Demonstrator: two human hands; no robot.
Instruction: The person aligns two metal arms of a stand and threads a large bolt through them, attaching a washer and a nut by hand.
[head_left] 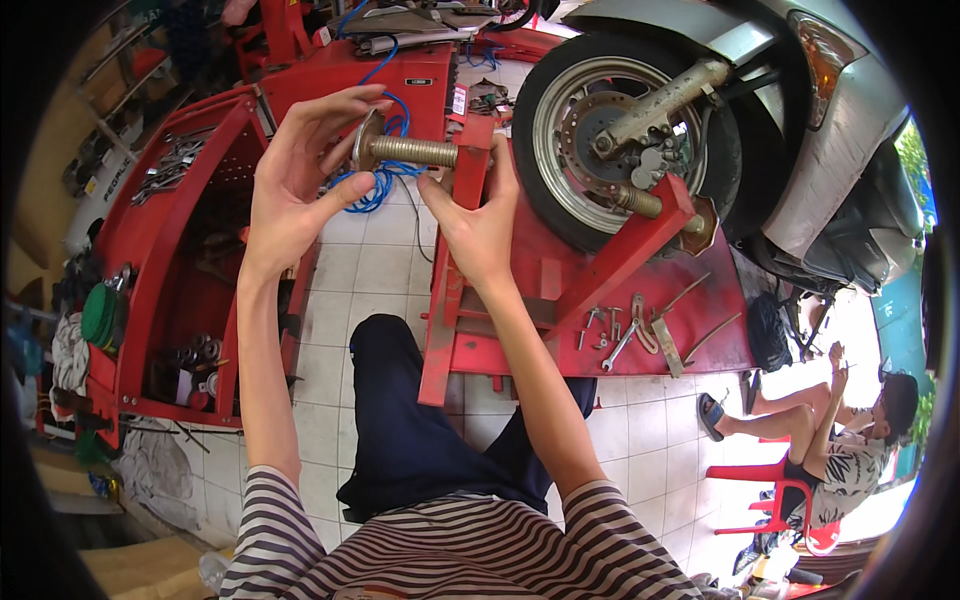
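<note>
My left hand (pixel 288 175) curls around the wide knob of a threaded clamp screw (pixel 415 152), thumb below and fingers above and behind. The screw lies level, its far end at a red metal upright (pixel 470 178). My right hand (pixel 475 225) wraps this upright, with the thumb in front near the screw's tip and the fingers behind. A second clamp screw (pixel 637 201) passes through the red arm (pixel 630 250) on the right. It stands beside the scooter's front wheel (pixel 610 140), which rests on the red lift platform (pixel 710 300).
Spanners and pliers (pixel 630 335) lie on the platform. Left is a red tool cart (pixel 140 300) with tools on top. A blue hose (pixel 375 190) coils behind my hands. At the right a person (pixel 840 430) sits on a red plastic chair (pixel 755 475).
</note>
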